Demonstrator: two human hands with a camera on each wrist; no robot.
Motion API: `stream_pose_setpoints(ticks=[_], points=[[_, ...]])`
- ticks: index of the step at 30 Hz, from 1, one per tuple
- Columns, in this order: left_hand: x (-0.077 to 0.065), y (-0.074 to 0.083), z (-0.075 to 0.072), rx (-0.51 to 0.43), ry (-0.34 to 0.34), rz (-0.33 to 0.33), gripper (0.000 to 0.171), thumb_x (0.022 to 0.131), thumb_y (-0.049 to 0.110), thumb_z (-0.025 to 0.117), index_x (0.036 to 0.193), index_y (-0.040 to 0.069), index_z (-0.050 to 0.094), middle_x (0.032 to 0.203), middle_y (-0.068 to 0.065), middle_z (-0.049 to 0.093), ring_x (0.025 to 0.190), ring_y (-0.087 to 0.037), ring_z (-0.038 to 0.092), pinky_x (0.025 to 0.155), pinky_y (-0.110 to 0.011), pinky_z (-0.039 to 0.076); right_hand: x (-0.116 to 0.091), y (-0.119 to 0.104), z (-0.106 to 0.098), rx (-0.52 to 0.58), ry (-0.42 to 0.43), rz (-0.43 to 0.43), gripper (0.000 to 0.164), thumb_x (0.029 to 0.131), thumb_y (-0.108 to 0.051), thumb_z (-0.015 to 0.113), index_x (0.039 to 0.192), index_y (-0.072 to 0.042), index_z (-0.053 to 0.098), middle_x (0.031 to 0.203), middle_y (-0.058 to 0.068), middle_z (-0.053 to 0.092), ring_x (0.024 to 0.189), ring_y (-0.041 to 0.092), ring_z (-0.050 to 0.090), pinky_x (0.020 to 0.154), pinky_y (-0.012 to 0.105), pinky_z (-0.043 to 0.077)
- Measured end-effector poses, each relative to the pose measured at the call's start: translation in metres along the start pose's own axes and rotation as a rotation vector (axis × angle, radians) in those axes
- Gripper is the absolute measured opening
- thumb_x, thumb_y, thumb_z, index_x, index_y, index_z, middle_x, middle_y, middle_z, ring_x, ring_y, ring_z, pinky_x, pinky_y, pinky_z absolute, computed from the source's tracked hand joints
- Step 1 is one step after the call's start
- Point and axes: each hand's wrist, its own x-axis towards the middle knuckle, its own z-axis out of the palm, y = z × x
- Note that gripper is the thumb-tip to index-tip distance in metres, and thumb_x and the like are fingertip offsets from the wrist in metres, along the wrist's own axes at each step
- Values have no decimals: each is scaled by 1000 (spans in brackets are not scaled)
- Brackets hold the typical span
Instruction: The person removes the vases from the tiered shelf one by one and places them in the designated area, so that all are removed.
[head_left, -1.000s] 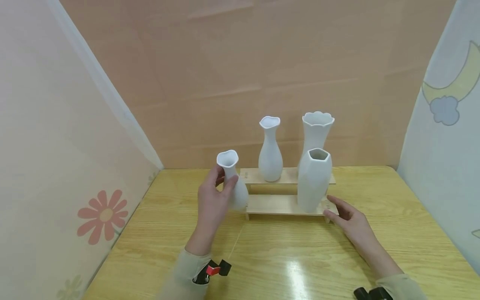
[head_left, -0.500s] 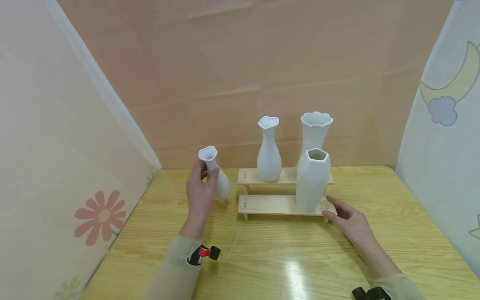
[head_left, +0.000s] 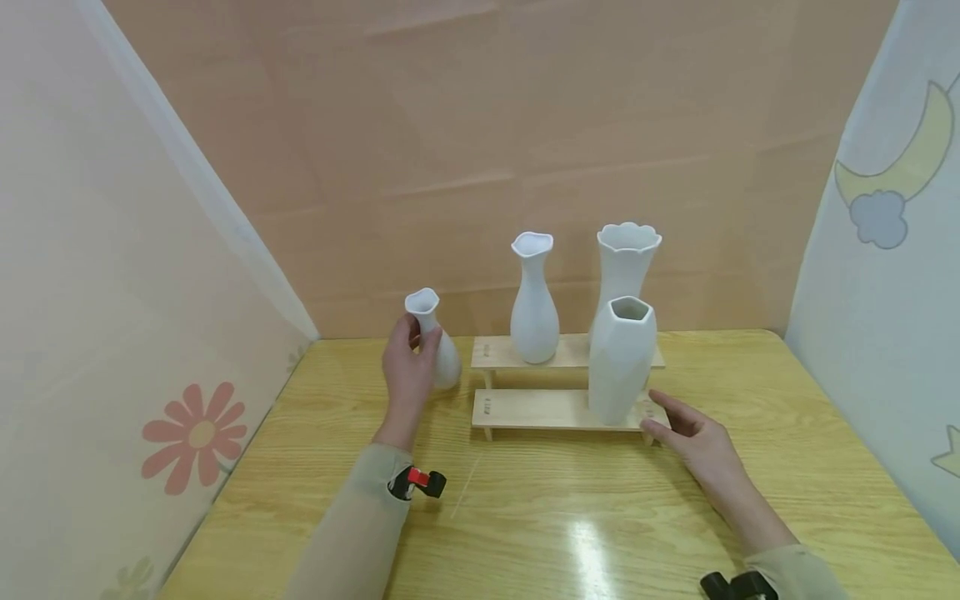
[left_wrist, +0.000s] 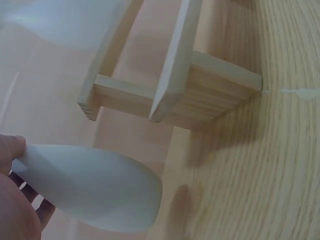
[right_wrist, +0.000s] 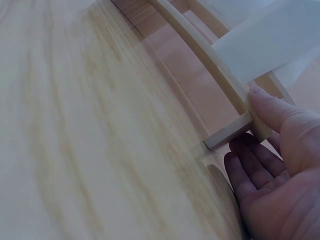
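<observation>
My left hand (head_left: 409, 360) grips a small white vase (head_left: 447, 363) by its narrow neck, left of a two-tier wooden stand (head_left: 528, 407). The vase leans slightly, its rounded base close over the table; in the left wrist view its shadow lies beside the base. With thumb over the board's end and fingers curled below, my right hand (head_left: 701, 445) holds the right end of the lower tier. On that tier stands a faceted white vase (head_left: 622, 362). The upper tier bears a slim-necked white vase (head_left: 535, 321) and a tall vase with a scalloped rim (head_left: 626, 258), partly hidden by the faceted one.
Under everything is a yellow wood-grain table (head_left: 517, 500). A tan cloth backdrop (head_left: 480, 167) rises behind the stand. Pale printed sheets flank the table, one with a red flower (head_left: 197, 435) at left, the other with a moon (head_left: 911, 150) at right.
My left hand has carried the small vase leftward off the lower tier, then a little back and down toward the table. The right hand stays at the stand's end.
</observation>
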Motion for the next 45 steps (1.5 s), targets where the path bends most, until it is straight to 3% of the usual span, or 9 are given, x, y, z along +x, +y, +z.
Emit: stream_pose_setpoints(ticks=[17, 35, 45], points=[[8, -18, 14, 32, 4, -41, 38, 105, 13, 77, 140, 2, 66, 134, -20, 72, 126, -37, 69, 109, -51, 55, 0, -2, 1, -8, 3, -1, 82, 104, -51, 76, 171, -17, 44, 176, 15, 34, 162, 40, 31, 96, 2, 39], [7, -20, 17, -5, -32, -79, 42, 107, 16, 75, 146, 2, 63, 143, -19, 69, 133, -38, 64, 115, -53, 51, -2, -1, 1, 1, 1, -2, 82, 104, -50, 77, 170, -15, 44, 176, 16, 33, 162, 41, 31, 97, 3, 40], [0, -24, 13, -45, 8, -74, 55, 106, 20, 78, 155, 5, 58, 155, -14, 60, 145, -33, 54, 117, -53, 46, -2, -1, 1, -13, 0, 0, 83, 104, -51, 76, 171, -16, 43, 176, 16, 33, 162, 41, 30, 97, 3, 40]])
